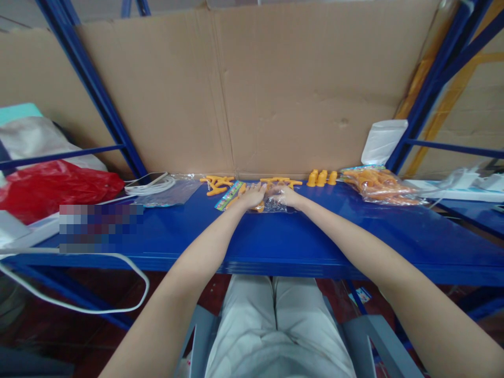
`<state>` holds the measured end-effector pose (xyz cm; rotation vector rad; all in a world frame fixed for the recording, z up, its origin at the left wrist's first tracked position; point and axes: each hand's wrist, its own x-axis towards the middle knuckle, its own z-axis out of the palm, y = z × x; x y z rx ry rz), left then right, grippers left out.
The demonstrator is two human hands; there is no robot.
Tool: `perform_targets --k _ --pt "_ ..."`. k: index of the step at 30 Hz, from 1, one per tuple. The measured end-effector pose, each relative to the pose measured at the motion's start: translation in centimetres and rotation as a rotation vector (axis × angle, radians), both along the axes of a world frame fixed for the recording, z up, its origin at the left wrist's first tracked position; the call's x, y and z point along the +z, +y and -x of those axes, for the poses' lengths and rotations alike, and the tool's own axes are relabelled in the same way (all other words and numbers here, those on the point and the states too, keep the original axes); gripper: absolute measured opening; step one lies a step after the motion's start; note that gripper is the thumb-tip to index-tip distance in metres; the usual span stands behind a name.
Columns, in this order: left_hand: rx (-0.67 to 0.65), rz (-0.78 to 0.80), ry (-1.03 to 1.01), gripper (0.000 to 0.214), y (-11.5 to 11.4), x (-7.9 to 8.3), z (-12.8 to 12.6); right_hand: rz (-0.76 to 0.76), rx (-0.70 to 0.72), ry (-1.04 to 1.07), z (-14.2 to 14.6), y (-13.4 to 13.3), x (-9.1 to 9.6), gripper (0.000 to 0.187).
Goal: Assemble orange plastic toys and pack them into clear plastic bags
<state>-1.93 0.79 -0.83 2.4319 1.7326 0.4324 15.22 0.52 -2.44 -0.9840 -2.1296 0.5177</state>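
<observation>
Both my hands rest at the middle of the blue shelf [275,236], close together. My left hand [252,195] lies with fingers stretched over a small clear plastic bag [272,205] that holds orange toy pieces and has a colourful card header [229,195]. My right hand [284,195] presses on the same bag from the right, its fingers curled onto the plastic. Loose orange branch-shaped toy pieces [216,184] lie just behind my left hand, and more of them [281,181] behind my right. Three small orange cone pieces [322,178] stand to the right.
A filled bag of orange toys [380,185] lies at right, a white bag [384,142] behind it. Empty clear bags [169,193], a phone with white cable [149,182] and a red plastic bag [51,186] sit at left. A cardboard sheet [255,89] backs the shelf.
</observation>
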Motion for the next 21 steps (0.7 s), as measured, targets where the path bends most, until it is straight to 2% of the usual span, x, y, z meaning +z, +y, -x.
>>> perform_targets --k 4,7,13,18,21 --pt "0.039 0.009 -0.022 0.066 -0.3 0.2 -0.2 -0.064 0.05 -0.078 0.2 0.0 0.3 0.022" --pt "0.034 -0.023 -0.022 0.063 -0.8 0.6 -0.3 -0.076 0.029 -0.143 0.3 0.1 0.4 0.027" --pt "0.046 -0.009 0.157 0.048 -1.3 2.1 0.5 -0.031 -0.054 -0.232 0.2 -0.8 0.6 0.028" --pt "-0.09 0.054 0.312 0.046 -1.4 2.5 1.0 -0.048 0.005 -0.182 0.1 -1.0 0.7 0.031" --pt "-0.1 0.12 0.335 0.047 -1.7 2.4 0.7 -0.054 0.085 -0.145 0.1 -0.4 0.7 0.028"
